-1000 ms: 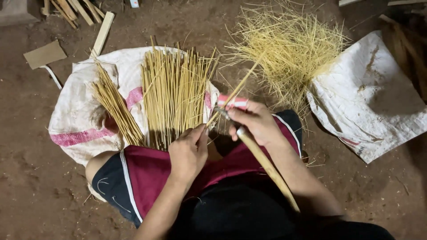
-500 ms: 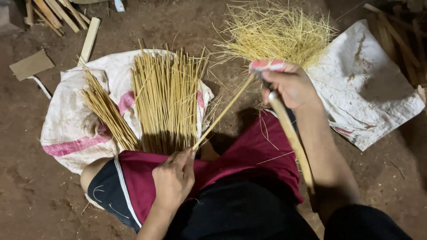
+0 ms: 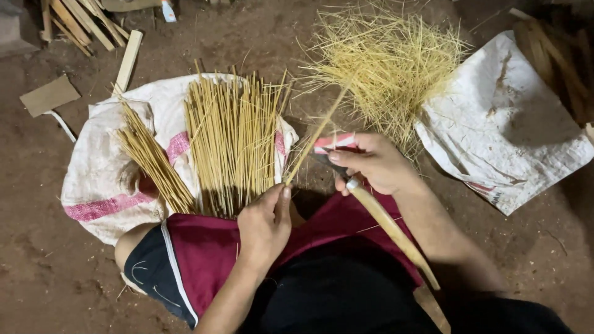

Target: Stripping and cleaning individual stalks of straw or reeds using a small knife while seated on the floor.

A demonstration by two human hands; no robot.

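Observation:
My left hand (image 3: 265, 224) pinches the near end of a thin bamboo stick (image 3: 315, 137) that slants up to the right. My right hand (image 3: 371, 164) grips a knife with a long pale wooden handle (image 3: 390, 229), and its taped blade end lies against the stick. Both hands are above my lap, which is covered by maroon and black shorts (image 3: 210, 260). A spread of cut yellow sticks (image 3: 232, 145) lies on a white sack (image 3: 99, 179) in front of me. A smaller bundle of sticks (image 3: 151, 158) lies to its left.
A loose heap of thin yellow shavings (image 3: 387, 62) lies on the dirt floor at upper right. Another white sack (image 3: 513, 130) lies at right. Wood slats (image 3: 74, 21), a flat stick (image 3: 127, 62) and a piece of cardboard (image 3: 49, 96) are at upper left.
My right hand with the knife went out along the stick toward the shavings, then came back near my left hand. The left hand kept its hold on the stick's end.

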